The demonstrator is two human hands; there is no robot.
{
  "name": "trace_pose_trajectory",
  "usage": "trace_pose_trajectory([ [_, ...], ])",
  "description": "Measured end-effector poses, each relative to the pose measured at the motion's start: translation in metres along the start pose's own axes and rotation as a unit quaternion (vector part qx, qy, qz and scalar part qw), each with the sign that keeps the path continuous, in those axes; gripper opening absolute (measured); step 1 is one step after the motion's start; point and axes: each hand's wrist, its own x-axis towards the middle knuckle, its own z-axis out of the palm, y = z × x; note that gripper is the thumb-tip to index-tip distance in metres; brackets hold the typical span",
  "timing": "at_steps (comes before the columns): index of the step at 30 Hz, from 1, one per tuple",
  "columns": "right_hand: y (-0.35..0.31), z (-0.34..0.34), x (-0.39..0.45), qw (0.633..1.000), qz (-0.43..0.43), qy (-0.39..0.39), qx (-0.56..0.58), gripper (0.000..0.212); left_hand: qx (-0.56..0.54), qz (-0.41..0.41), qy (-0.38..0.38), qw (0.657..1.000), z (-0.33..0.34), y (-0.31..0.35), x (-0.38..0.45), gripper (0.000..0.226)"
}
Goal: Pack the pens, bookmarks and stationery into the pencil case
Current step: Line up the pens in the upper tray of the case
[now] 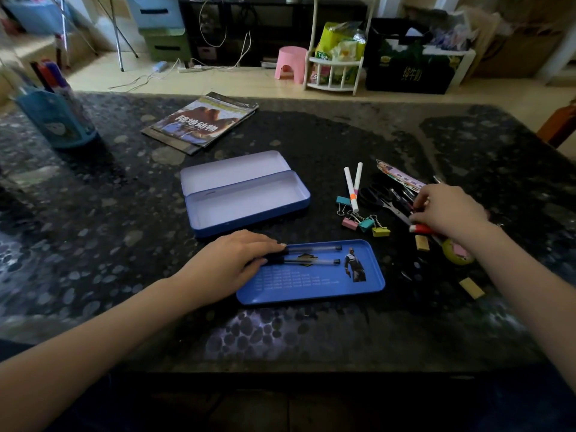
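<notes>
Blue tray (311,285) lies nearest on the dark table (124,213), carrying two clear pens (311,255). Left hand (230,263) rests flat at the tray's left end, fingers straight and close together, tips touching the pens' dark ends. Open pencil case (246,194) sits just beyond the tray, holding nothing. Right hand (448,210) is over the stationery pile, fingers curled around a red-tipped pen (420,228), beside the scissors (383,199), binder clips (364,221) and two white markers (353,187).
</notes>
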Motion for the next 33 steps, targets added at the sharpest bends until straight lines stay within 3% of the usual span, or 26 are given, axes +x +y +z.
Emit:
trace_pose_trajectory([
  [3, -0.001, 0.001, 0.002, 1.000, 0.011, -0.009, 0.007, 0.019, 0.006, -0.006, 0.011, 1.000, 0.001, -0.001, 0.000, 0.038],
  [7, -0.002, 0.000, 0.005, 0.998, 0.044, -0.048, -0.022, 0.043, 0.002, -0.008, 0.030, 1.000, 0.002, -0.003, -0.001, 0.035],
  [11, -0.008, 0.000, 0.001, 0.994, 0.066, -0.043, -0.075, 0.032, 0.005, -0.002, 0.026, 1.000, 0.002, -0.004, -0.003, 0.038],
  [14, -0.009, 0.003, 0.000, 0.994, 0.070, -0.047, -0.075, 0.039, 0.012, 0.007, 0.035, 0.999, 0.002, -0.004, -0.003, 0.038],
  [22, -0.005, 0.009, 0.003, 0.999, 0.028, 0.045, 0.011, 0.026, 0.038, 0.051, 0.045, 0.997, -0.001, -0.002, -0.005, 0.037],
  [28, -0.029, 0.007, -0.013, 0.979, -0.121, 0.070, 0.146, 0.006, 0.039, 0.032, 0.058, 0.997, 0.002, -0.002, -0.005, 0.036],
  [30, -0.040, 0.004, -0.023, 0.964, -0.204, 0.039, 0.167, 0.007, 0.031, 0.022, 0.061, 0.997, 0.003, -0.002, -0.005, 0.036],
  [33, -0.053, -0.002, -0.041, 0.936, -0.308, -0.075, 0.155, 0.009, -0.017, -0.005, 0.057, 0.998, 0.002, -0.005, -0.003, 0.037],
])
